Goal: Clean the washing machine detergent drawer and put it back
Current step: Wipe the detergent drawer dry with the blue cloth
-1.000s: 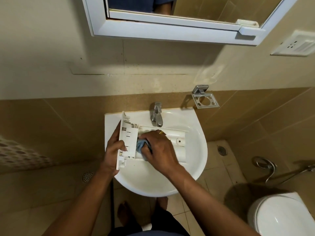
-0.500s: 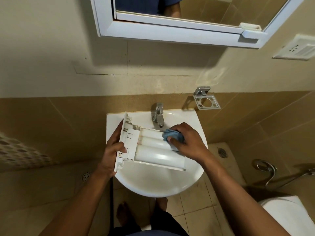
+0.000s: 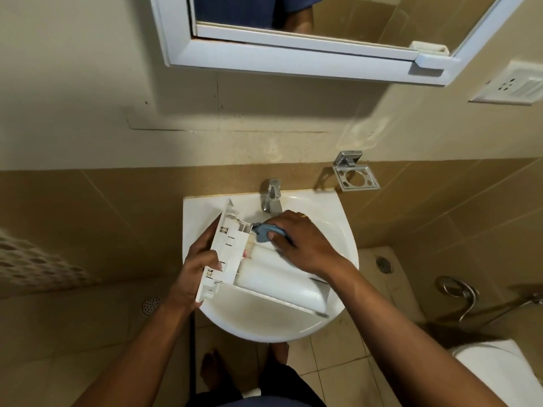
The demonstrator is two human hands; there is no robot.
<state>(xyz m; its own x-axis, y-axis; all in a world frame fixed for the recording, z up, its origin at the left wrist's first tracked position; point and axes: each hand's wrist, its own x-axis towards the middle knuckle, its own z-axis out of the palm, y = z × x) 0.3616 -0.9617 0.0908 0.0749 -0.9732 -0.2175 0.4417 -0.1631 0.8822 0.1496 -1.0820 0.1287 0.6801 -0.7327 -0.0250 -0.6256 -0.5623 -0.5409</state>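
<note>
While wiping step is judged under way, detergent drawer point(image 3: 276, 277) is held tilted across sink point(image 3: 264, 324), lower centre of frame, front panel at left. Panel end is gripped by left hand point(image 3: 197, 274), fingers curled round its edge. Just above, at centre of frame, blue cloth point(image 3: 266, 232) is pinched by right hand point(image 3: 305, 242), fingers bent over it, and pressed into compartment beside panel. Tap point(image 3: 272, 198) is seen just behind; no running water is made out. Next move, as judged: other channels to be wiped with drawer steadied, then drawer carried to machine, which is not shown.

Drawer point(image 3: 279, 277) across the sink point(image 3: 202, 210), cloth point(image 3: 264, 232) on it, tap point(image 3: 273, 195) behind, toilet point(image 3: 505, 374) right.
</note>
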